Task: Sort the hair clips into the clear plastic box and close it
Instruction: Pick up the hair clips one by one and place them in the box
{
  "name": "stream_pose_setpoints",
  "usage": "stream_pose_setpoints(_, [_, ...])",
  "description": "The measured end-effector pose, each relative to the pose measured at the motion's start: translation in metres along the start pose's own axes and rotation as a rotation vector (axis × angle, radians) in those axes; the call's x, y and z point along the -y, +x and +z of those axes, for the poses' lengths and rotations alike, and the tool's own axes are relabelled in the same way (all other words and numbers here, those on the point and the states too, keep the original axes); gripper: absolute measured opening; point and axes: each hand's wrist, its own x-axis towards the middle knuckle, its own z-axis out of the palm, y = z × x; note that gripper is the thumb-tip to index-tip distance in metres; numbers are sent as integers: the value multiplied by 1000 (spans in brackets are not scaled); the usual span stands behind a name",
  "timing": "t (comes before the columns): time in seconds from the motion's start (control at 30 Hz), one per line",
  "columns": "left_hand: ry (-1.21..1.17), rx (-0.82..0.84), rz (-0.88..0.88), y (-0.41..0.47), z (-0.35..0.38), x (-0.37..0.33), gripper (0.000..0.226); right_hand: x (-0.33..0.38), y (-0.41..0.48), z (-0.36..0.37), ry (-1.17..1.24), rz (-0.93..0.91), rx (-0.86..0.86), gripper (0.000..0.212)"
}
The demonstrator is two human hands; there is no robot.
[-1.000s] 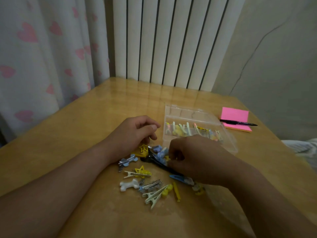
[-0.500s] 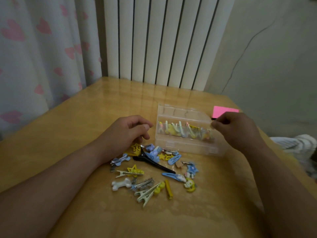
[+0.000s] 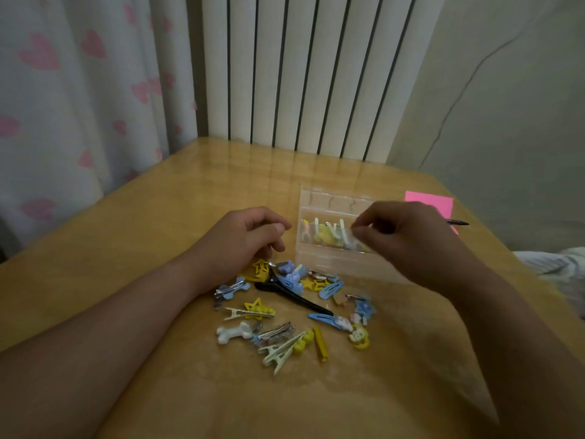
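Observation:
The clear plastic box (image 3: 319,264) lies open on the table with a row of pale hair clips (image 3: 329,232) inside. A loose pile of hair clips (image 3: 285,308) lies in front of it, with a long black clip (image 3: 294,296), yellow stars and a white bone clip (image 3: 232,333) among them. My right hand (image 3: 408,242) hovers over the box with thumb and fingertips pinched together. No clip shows between them. My left hand (image 3: 240,239) rests on the table at the pile's left edge, fingers loosely curled and holding nothing.
A pink sticky-note pad (image 3: 430,202) with a black pen (image 3: 456,222) on it lies right of the box. A radiator (image 3: 310,74) and a heart-print curtain (image 3: 79,90) stand behind the wooden table (image 3: 158,217). Pale fabric (image 3: 557,264) lies past the right table edge.
My right hand left the pile, went to the box's right end, and now sits further left over the row of clips. My left hand has stayed put.

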Motion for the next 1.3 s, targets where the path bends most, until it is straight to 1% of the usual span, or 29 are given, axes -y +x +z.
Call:
stream_pose_setpoints(0.1, [-3,2,4,0,0,0,19,29,-7,11,-82,-66,266,7])
stream_pose_setpoints(0.17, [4,3,10,0,-1,1,19,40,-10,20,-158,-102,375,13])
stream_pose_setpoints(0.2, [4,3,11,0,-1,1,19,43,-12,24,-199,-126,400,16])
stream_pose_setpoints(0.33, [9,7,11,0,-1,2,19,47,-13,35,-375,-218,357,27])
stream_pose_setpoints(0.63, [9,9,14,0,-1,1,19,59,-14,47,-525,-163,324,30])
stream_pose_setpoints(0.87, [8,11,17,1,0,0,18,76,-13,51,-582,-102,347,19])
stream_pose_setpoints(1.0, [-3,7,17,0,0,1,19,87,-11,46,-636,-120,384,39])
stream_pose_setpoints(1.03, [-6,6,17,1,0,2,19,89,-11,46,-648,-127,393,40])
stream_pose_setpoints(1.17, [-8,4,18,0,0,1,19,95,-12,46,-683,-178,415,24])
stream_pose_setpoints(1.3, [-5,5,15,-1,0,-1,18,93,-13,45,-663,-154,391,45])
